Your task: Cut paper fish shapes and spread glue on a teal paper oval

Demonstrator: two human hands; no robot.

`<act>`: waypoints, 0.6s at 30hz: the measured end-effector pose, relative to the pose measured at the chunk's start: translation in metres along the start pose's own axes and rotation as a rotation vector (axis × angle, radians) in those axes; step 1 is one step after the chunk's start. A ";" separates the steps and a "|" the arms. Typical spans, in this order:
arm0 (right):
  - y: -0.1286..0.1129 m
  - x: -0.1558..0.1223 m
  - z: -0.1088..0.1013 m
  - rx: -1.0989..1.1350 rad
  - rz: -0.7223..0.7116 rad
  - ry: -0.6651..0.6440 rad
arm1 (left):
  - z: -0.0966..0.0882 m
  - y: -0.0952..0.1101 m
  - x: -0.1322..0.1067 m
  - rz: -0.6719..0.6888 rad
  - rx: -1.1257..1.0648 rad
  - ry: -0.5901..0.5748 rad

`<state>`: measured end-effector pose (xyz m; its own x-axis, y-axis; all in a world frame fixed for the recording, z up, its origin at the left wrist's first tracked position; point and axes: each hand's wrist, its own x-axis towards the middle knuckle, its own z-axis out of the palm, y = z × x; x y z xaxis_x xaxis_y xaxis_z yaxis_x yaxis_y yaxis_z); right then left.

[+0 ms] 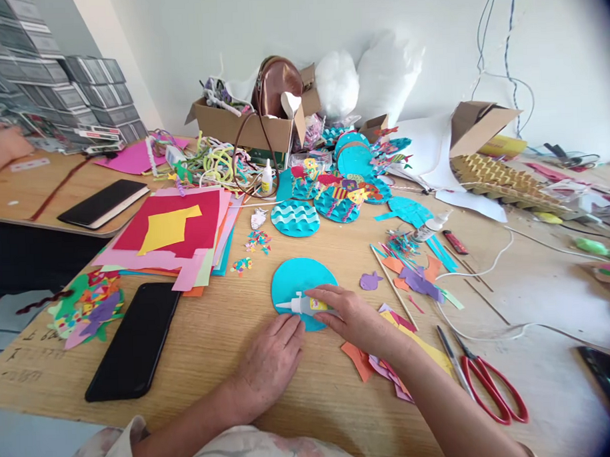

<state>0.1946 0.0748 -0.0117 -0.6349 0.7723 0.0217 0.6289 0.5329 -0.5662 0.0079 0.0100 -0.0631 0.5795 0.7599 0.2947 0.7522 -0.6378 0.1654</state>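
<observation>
A round turquoise paper disc (297, 275) lies on the wooden table in front of me. My right hand (345, 317) is wrapped round a clear glue bottle (302, 304), tilted nearly flat above the disc. The bottle's pointed nozzle faces left, over the disc's left part. At the disc's lower left edge my left hand (274, 353) holds it with fingers close together; the thumb is hidden. Beyond the disc sits a turquoise piece with pale wavy strips (294, 217). A purple fish-shaped cutout (371, 281) lies to the right.
Coloured paper sheets (194, 219), a black phone (136, 341) and a pile of cutouts (92, 306) lie left. Red-handled scissors (493, 385), paper scraps (384, 366) and another glue bottle (432, 227) are right. Behind stands a cardboard box (266, 130). Another person's hand (4, 142) shows far left.
</observation>
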 end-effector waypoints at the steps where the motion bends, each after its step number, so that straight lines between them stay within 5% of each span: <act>1: 0.002 0.000 0.001 -0.016 -0.007 -0.010 | 0.000 0.000 0.000 0.002 0.006 0.001; 13: 0.017 -0.003 0.014 -0.304 -0.293 0.153 | 0.003 0.000 -0.001 0.007 0.032 0.021; 18: 0.017 -0.004 0.012 -0.340 -0.308 0.150 | 0.001 0.000 -0.001 0.007 0.028 0.005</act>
<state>0.2024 0.0767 -0.0311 -0.7584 0.5889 0.2792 0.5490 0.8082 -0.2133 0.0076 0.0091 -0.0648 0.5828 0.7550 0.3005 0.7568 -0.6390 0.1374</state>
